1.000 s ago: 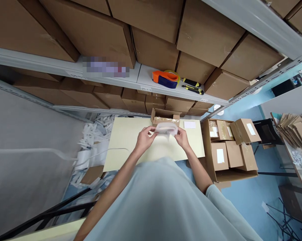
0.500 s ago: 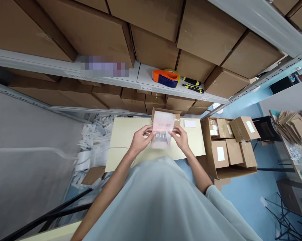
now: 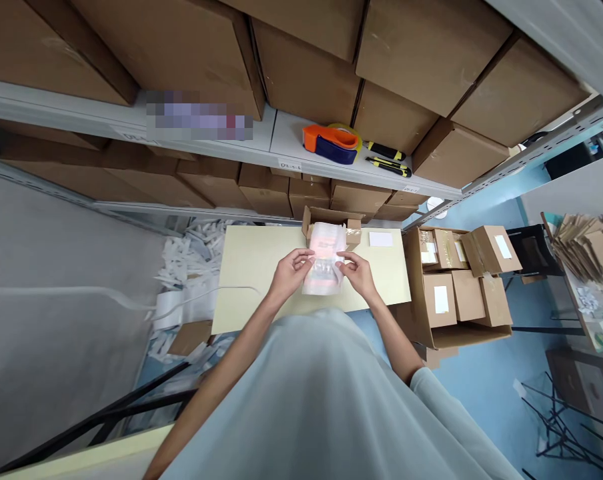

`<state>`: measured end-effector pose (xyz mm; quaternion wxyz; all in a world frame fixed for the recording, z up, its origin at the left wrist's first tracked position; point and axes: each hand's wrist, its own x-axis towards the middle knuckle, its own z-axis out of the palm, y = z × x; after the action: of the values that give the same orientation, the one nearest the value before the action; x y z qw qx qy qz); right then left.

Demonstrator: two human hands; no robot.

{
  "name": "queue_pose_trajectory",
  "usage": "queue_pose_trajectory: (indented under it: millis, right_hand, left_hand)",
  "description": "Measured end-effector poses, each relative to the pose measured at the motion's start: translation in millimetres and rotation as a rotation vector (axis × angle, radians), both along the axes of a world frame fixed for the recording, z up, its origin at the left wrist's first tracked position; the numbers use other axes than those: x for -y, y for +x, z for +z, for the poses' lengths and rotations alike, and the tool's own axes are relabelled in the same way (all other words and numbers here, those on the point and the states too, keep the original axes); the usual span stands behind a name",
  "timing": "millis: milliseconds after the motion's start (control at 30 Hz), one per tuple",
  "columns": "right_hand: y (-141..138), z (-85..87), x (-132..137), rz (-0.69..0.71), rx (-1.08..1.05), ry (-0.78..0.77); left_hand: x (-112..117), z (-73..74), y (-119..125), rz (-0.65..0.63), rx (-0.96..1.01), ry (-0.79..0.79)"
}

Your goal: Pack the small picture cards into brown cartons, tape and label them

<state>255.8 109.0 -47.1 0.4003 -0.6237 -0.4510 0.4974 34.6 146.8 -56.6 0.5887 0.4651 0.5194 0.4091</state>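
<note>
A whitish-pink plastic pouch [image 3: 324, 248], partly see-through with a clear band across its lower half, is stretched between my two hands above the table. My left hand [image 3: 292, 272] pinches its left edge between thumb and fingers. The right edge is pinched by my right hand [image 3: 357, 272]. Just behind the pouch an open cardboard box [image 3: 353, 233] sits on the pale yellow table [image 3: 254, 263], its front partly covered by the pouch. What the pouch contains cannot be made out.
A white card [image 3: 380, 239] lies on the table's right part. Above, a shelf holds an orange tape dispenser [image 3: 331, 143], box cutters [image 3: 387, 160] and brown boxes. A large carton [image 3: 461, 337] with several boxes stands at right, white scraps [image 3: 186, 260] at left, and a cable [image 3: 231, 288] crosses the table.
The pouch has tilted and its print shows more clearly, while both hands keep their hold. More of the box behind is visible. My view has shifted slightly.
</note>
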Motion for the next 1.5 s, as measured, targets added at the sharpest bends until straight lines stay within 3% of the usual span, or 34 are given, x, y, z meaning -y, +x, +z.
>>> queue_pose_trajectory:
  millis: [300, 500, 633, 767, 900, 1000, 1133, 1233, 1367, 1500]
  right_hand:
    - [-8.8, -12.3, 4.8, -0.031, 0.089, 0.015]
    - [-21.5, -15.8, -2.1, 0.070, 0.171, 0.016]
    - [-49.6, -31.9, -12.3, 0.202, 0.250, 0.027]
    - [-99.5, -58.5, -37.0, 0.344, 0.373, 0.000]
    - [-163.0, -91.4, -74.9, 0.442, 0.516, -0.039]
    - [-206.6, -118.5, -100.6, 0.464, 0.603, -0.088]
    - [-246.4, -152.2, -119.9, 0.428, 0.725, -0.229]
    - [-263.7, -170.9, -125.4, 0.388, 0.758, -0.346]
    - [-271.7, -181.9, -125.3, 0.352, 0.721, -0.371]
    - [-242.4, -172.6, -109.4, 0.221, 0.516, -0.292]
  left_hand:
    - [12.2, -14.4, 3.7, 0.004, -0.089, -0.003]
    - [14.8, -34.7, -9.9, 0.032, -0.105, -0.064]
    - [19.2, -61.5, -39.2, 0.086, -0.225, -0.110]
    - [14.9, -94.6, -82.0, 0.182, -0.330, -0.117]
    - [-11.9, -130.7, -130.9, 0.240, -0.491, -0.159]
    - [-41.9, -159.4, -162.0, 0.208, -0.534, -0.230]
    - [-70.8, -195.4, -186.5, 0.148, -0.473, -0.278]
    - [-75.6, -213.9, -194.6, 0.126, -0.443, -0.275]
    - [-68.4, -220.6, -199.6, 0.093, -0.420, -0.264]
    - [-63.6, -206.9, -195.0, 0.083, -0.419, -0.242]
